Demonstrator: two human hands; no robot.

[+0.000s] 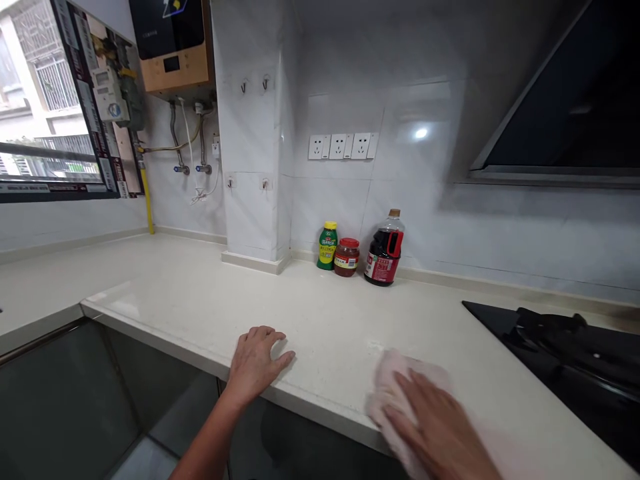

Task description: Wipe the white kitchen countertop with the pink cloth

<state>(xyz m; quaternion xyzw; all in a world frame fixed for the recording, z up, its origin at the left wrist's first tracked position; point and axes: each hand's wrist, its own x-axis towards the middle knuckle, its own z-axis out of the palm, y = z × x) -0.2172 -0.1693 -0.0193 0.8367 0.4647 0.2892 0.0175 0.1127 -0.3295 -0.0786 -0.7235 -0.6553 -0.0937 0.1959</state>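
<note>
Head: dark-filled bottle (384, 257); left fingers (263, 333) apart, right fingers (420, 388) over cloth (391, 367), grip unclear.

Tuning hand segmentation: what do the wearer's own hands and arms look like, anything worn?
Left hand and left forearm: bare, no glove, sleeve, ring or watch visible. Right hand: no glove visible; motion blur hides finer detail.

Pale pink cloth (389, 375), rumpled and motion-blurred, lies on the off-white countertop (320, 317), reaching its front edge.

The window (45, 100) glares white (the cloth (389, 383) blurs).
</note>
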